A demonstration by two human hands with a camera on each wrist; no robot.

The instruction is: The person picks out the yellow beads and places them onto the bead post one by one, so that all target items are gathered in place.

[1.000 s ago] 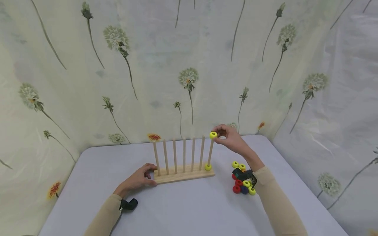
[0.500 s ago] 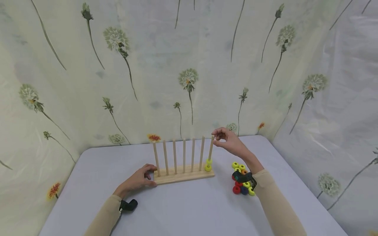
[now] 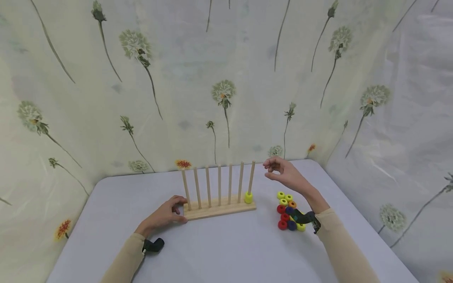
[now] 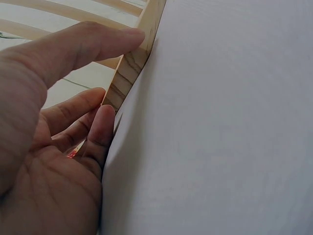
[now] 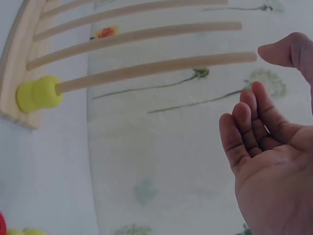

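Note:
A wooden peg stand (image 3: 219,212) with a row of several upright pegs stands on the table. My left hand (image 3: 163,214) holds its left end, thumb at the front and fingers behind. In the left wrist view, the thumb and fingers lie against the end of the wooden base (image 4: 126,81). Two yellow beads (image 5: 40,94) sit stacked at the foot of the rightmost peg (image 3: 251,177). My right hand (image 3: 288,175) is off to the right of that peg's top, fingers loosely bent and apart from the thumb, holding nothing.
A loose group of yellow, orange, blue and red beads (image 3: 282,225) lies on the table (image 3: 219,251), right of the stand. The right wrist's black camera (image 3: 303,217) hides part of it. A flower-patterned curtain (image 3: 187,98) rises behind the table.
The second yellow bead was let go at the peg's top and slid down onto the first. My right hand then drew back to the right. The left hand stays at the stand.

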